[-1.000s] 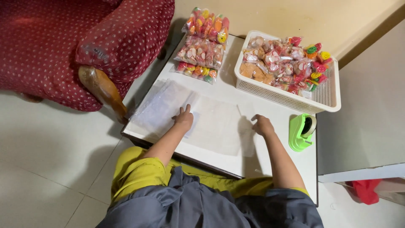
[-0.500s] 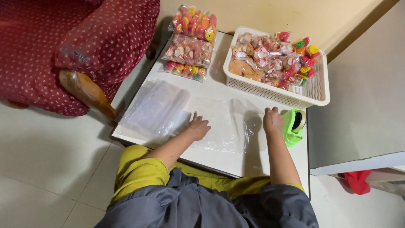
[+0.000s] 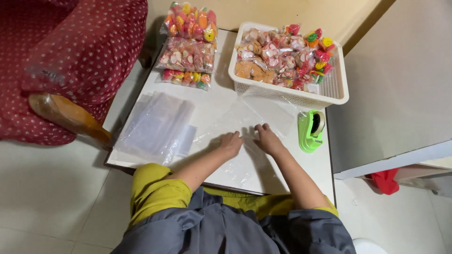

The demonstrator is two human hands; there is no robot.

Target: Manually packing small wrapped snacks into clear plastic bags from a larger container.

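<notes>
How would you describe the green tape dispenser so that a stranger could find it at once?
Start at the white table and go to the white basket of sweets at its far right corner. Just in front of the basket, by the table's right edge, lies the tape dispenser, to the right of the right hand. It is the only bright green thing there.

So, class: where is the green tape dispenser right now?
The green tape dispenser stands at the table's right edge, just below the white basket and right of the right hand.
</notes>
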